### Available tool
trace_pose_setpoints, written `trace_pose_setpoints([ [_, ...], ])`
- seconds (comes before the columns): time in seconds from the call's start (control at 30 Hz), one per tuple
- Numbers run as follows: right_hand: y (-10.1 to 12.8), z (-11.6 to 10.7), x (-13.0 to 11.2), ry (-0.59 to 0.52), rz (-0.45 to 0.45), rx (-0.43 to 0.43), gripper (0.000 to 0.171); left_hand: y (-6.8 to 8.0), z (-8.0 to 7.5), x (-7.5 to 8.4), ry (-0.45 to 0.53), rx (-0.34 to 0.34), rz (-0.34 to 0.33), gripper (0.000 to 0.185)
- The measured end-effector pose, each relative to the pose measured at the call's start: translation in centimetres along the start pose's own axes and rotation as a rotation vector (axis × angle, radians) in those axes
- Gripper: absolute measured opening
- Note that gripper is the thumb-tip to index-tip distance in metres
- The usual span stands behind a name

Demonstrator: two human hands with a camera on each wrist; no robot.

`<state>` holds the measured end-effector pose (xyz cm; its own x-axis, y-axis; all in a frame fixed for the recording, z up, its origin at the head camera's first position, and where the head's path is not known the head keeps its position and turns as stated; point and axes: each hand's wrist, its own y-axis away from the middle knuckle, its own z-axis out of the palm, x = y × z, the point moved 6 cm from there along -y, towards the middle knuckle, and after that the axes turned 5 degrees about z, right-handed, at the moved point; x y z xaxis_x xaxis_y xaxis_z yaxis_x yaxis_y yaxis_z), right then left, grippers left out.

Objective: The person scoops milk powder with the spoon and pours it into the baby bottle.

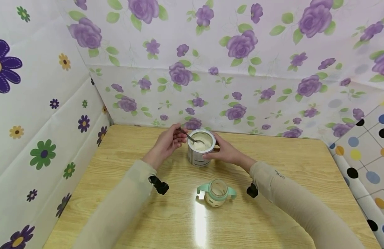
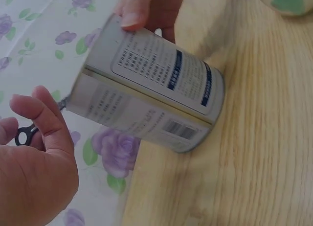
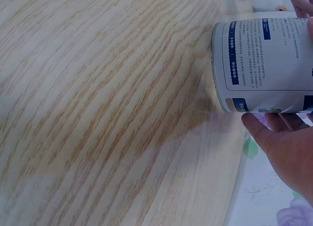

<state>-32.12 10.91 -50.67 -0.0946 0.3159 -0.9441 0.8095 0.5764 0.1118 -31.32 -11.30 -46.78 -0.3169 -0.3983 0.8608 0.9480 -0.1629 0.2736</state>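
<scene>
A white can of milk powder [image 1: 196, 157] stands on the table near its back edge, its top uncovered and pale powder [image 1: 200, 146] inside. My right hand [image 1: 226, 150] grips the can's right side, thumb toward the front and fingers behind. To the left of the rim, my left hand [image 1: 170, 141] pinches the handle of a metal spoon [image 1: 188, 137]. The spoon's bowl lies at the powder, inside the rim. In the left wrist view, the dark handle end [image 2: 23, 136] with a hole shows between thumb and fingers.
A baby bottle [image 1: 217, 193] without a lid, with green side handles, stands in front of the can, between the forearms. Flower-patterned sheets [image 1: 179, 93] hang behind the wooden table [image 1: 117, 145] and on its left. A dotted sheet [image 1: 363, 159] borders the right.
</scene>
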Motion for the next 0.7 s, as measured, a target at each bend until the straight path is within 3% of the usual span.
trace_pose_setpoints([
  [0.27, -0.06, -0.04, -0.01, -0.001, 0.004, 0.000, 0.096, -0.28, 0.11, 0.04, -0.005, -0.041, 0.046, 0.040],
  [0.7, -0.07, 0.07, 0.10, 0.002, 0.006, 0.003, 0.095, -0.15, -0.09, -0.12, -0.033, -0.008, 0.028, 0.044],
])
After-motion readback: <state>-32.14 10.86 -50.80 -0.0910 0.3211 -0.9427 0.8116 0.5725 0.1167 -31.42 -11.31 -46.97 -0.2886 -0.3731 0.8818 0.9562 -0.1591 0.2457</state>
